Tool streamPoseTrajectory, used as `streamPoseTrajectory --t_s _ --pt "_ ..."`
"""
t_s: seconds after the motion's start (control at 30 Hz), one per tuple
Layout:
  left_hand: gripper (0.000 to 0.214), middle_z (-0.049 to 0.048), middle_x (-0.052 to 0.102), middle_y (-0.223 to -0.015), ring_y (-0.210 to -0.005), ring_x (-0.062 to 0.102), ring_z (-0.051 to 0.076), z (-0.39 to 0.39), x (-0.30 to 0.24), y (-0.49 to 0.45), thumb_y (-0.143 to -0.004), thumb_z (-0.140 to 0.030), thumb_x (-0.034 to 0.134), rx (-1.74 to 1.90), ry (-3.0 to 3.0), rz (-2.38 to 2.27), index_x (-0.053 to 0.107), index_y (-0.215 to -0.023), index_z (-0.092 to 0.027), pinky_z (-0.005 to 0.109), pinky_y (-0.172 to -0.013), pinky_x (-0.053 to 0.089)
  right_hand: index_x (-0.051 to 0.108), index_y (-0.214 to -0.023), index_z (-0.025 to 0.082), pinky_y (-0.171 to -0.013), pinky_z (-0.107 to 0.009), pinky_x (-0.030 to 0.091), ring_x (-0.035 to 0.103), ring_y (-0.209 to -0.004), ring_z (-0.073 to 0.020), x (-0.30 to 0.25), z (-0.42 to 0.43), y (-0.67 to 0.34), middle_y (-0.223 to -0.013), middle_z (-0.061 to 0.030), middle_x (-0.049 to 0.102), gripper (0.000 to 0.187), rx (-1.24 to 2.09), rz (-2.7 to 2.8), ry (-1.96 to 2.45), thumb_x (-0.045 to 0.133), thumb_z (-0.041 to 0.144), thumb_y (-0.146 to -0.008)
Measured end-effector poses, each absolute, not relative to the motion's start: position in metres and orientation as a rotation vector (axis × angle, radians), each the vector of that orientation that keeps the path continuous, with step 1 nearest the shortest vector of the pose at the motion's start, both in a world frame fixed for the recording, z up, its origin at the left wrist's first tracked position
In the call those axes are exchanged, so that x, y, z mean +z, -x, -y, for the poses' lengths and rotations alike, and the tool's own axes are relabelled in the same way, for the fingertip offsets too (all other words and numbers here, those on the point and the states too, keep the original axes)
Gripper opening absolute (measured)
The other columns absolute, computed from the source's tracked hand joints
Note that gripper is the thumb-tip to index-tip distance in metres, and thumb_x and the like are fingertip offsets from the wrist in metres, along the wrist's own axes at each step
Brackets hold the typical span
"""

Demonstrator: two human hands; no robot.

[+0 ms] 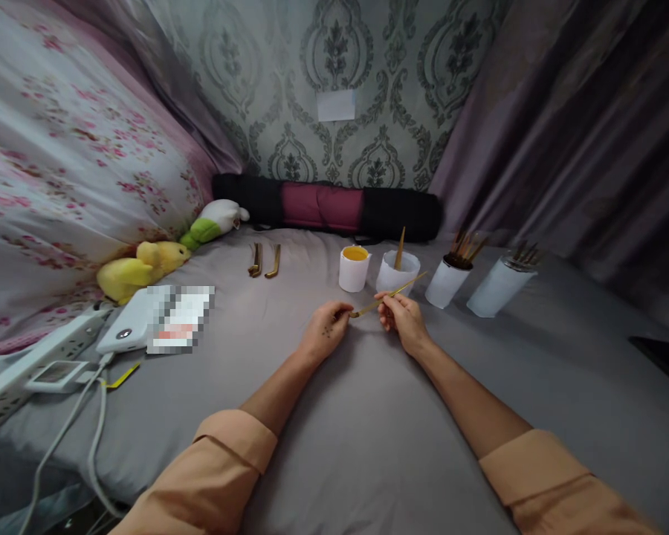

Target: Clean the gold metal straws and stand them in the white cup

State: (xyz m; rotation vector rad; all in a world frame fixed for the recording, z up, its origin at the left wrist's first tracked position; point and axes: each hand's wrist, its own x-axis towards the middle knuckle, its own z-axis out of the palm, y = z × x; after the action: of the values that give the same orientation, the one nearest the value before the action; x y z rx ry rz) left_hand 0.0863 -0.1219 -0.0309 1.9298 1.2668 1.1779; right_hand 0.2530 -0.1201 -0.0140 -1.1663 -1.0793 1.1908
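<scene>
All items are carried on the bed (pixel 312 431); if its soft cover is dragged, the yellow-filled cup (pixel 353 271) could be tipped and its contents spilled. The right hand (pixel 406 321), in front and right of that cup, is closed around a thin stick (pixel 408 284). The left hand (pixel 326 328) is placed front-left of the cup, fingers drawn together at the stick's dark end; whether that end is gripped cannot be told. The white bowl (pixel 386 275), right of the cup, could be bumped if the stick, held in front of the cup, is swung backward. If pinched too hard, the stick could be bent or snapped.
</scene>
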Motion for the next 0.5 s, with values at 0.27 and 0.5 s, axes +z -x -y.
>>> streamPoseTrajectory --t_s 0.27,0.5 --pt "0.021 0.0032 0.06 -0.064 -0.047 0.049 0.007 0.126 -0.02 -0.093 -0.075 -0.024 0.051 1.084 -1.282 -1.064 0.058 -0.09 -0.01 0.018 -0.044 0.039 0.056 -0.079 0.017 -0.034 -0.018 0.031 0.041 -0.041 -0.0064 -0.017 0.119 -0.256 -0.056 0.0041 0.046 0.022 1.094 1.12 1.148 0.05 0.035 -0.07" --pt "0.019 0.0099 0.061 -0.074 -0.055 0.055 0.008 0.132 -0.016 -0.099 -0.078 -0.025 0.052 0.967 -0.978 -0.92 0.056 -0.085 -0.007 0.019 -0.048 0.043 0.055 -0.077 0.016 -0.034 -0.017 0.031 0.039 -0.04 -0.0061 -0.016 0.119 -0.256 -0.052 0.0046 0.043 0.019 1.009 1.165 1.143 0.048 0.033 -0.072"
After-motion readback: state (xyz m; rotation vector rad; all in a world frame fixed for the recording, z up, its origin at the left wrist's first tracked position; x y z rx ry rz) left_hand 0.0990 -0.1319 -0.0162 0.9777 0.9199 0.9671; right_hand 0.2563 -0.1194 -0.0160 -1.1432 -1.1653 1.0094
